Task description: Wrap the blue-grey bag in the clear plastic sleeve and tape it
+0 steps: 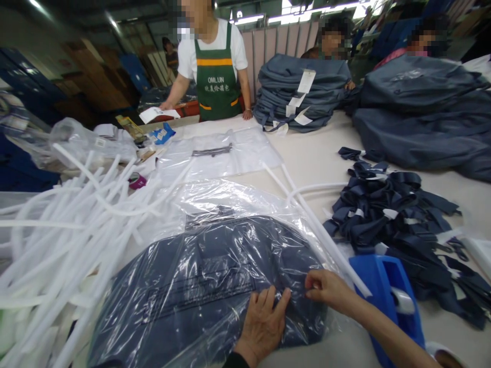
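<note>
A dark blue fabric bag lies flat inside a clear plastic bag on the table in front of me. My left hand presses down on the plastic near its lower right part, fingers stretched out. Just to the right, my right hand is over the bag's right side with thumb and fingertips pinched together. Whatever is between those fingertips is too small to make out. A blue tape dispenser with a roll in it stands beside my right forearm.
White flexible tubes pile up on the left. Dark blue straps are heaped at the right, below stacked dark bags. Another clear plastic bag lies farther back. Across the table stands a person in a green apron, holding paper.
</note>
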`<state>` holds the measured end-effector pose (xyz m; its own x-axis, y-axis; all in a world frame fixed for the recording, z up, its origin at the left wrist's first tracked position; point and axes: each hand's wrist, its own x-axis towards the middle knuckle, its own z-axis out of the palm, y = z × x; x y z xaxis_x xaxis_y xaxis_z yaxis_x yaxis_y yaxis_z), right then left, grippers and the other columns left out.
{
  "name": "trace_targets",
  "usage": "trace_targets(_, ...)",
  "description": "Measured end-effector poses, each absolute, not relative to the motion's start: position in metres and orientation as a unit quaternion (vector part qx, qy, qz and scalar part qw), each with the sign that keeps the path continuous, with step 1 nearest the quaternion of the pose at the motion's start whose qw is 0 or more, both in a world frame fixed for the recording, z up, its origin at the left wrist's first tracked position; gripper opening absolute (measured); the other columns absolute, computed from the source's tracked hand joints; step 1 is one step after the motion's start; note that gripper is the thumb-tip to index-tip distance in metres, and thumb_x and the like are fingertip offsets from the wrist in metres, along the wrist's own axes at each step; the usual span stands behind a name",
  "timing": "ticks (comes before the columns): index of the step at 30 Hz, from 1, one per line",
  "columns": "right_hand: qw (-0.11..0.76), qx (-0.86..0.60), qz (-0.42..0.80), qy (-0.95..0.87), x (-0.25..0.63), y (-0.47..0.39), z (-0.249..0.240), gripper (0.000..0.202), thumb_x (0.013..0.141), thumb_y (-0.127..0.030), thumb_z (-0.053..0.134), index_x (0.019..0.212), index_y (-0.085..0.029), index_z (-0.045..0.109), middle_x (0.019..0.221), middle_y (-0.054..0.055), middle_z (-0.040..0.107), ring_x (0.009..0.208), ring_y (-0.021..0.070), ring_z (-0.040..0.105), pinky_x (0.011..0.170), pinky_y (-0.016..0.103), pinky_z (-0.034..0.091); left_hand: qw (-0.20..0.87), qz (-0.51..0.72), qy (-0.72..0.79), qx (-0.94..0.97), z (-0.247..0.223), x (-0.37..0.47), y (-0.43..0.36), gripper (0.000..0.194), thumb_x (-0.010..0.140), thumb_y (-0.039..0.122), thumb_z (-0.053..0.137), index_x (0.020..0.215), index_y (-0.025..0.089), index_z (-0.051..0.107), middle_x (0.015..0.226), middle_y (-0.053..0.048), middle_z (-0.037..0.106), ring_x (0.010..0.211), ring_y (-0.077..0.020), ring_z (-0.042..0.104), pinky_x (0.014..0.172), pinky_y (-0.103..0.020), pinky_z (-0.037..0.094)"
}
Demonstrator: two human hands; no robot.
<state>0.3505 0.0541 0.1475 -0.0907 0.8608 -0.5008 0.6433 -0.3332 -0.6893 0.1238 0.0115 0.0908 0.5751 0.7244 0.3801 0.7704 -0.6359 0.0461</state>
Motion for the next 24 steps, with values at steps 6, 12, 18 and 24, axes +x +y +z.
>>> trace_targets(6,0.160,-0.643,0.491,-0.565,0.351,0.048,0.144,0.021,0.070,-0.041,0.054,0.061,-0.022,0.050,0.055,-0.004,0.050,0.058,0.0141,0.047,0.055,0.027,0.033,0.066,-0.232,-0.426,-0.872,0.095,0.127,0.014,0.038,0.094,0.027,0.032,0.124,0.016,0.053,0.111,-0.003,0.065,0.100,-0.0164,0.050,0.088,-0.034,0.033)
trace_targets(12,0.146,-0.673,0.372,-0.623,0.351,0.037,0.143,0.017,0.078,-0.038,0.047,0.068,-0.024,0.047,0.065,-0.001,0.056,0.065,0.0172,0.053,0.063,0.031,0.036,0.074,-0.234,-0.402,-0.882,0.088,0.125,0.015,0.036,0.092,0.025,0.037,0.123,0.023,0.055,0.114,-0.002,0.065,0.102,-0.0164,0.051,0.087,-0.034,0.033)
trace_targets(18,0.099,-0.697,0.296,-0.646,0.351,0.033,0.131,0.017,0.081,-0.038,0.051,0.070,-0.025,0.048,0.070,0.000,0.061,0.069,0.0195,0.059,0.063,0.031,0.038,0.098,-0.215,-0.353,-0.905,0.092,0.121,0.020,0.038,0.090,0.026,0.043,0.127,0.022,0.052,0.129,-0.002,0.059,0.119,-0.0187,0.046,0.100,-0.036,0.030)
trace_targets(24,0.068,-0.712,0.194,-0.671,0.362,0.032,0.124,0.022,0.085,-0.039,0.056,0.070,-0.023,0.052,0.070,0.001,0.064,0.067,0.0197,0.062,0.060,0.029,0.038,0.098,-0.161,-0.317,-0.930,0.108,0.121,0.028,0.041,0.091,0.043,0.042,0.129,0.028,0.050,0.135,0.004,0.054,0.127,-0.0209,0.041,0.104,-0.039,0.028)
